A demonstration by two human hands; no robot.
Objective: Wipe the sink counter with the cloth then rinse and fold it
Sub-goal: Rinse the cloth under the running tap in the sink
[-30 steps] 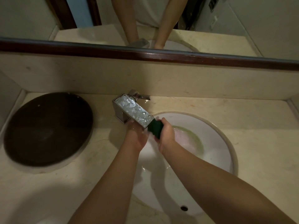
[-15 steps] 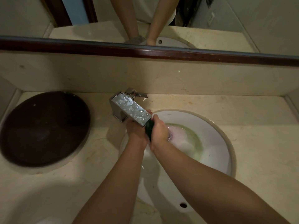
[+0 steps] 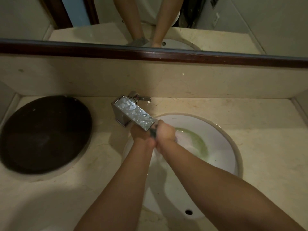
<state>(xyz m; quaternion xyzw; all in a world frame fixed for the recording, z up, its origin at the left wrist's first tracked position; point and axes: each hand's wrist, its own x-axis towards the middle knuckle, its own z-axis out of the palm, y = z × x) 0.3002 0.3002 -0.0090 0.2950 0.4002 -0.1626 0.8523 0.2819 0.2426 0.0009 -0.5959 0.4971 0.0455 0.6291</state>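
A dark green cloth point(image 3: 153, 134) is squeezed between both hands just under the spout of the chrome tap point(image 3: 134, 115). Only a small strip of the cloth shows between the knuckles. My left hand point(image 3: 139, 134) grips it from the left, partly hidden by the spout. My right hand point(image 3: 166, 132) grips it from the right. The hands press together over the white sink basin point(image 3: 221, 144), where greenish water swirls along the far side. The beige stone counter point(image 3: 260, 130) surrounds the basin.
A dark round lid or tray point(image 3: 45, 132) lies on the counter to the left. The tap's lever point(image 3: 141, 97) points right behind the spout. A mirror with a dark wooden frame point(image 3: 166, 55) runs above the backsplash. The overflow hole point(image 3: 188, 212) sits at the basin's near side.
My hands have closed tighter together under the spout, so less of the green cloth shows than a second ago. The green tint in the basin water has spread.
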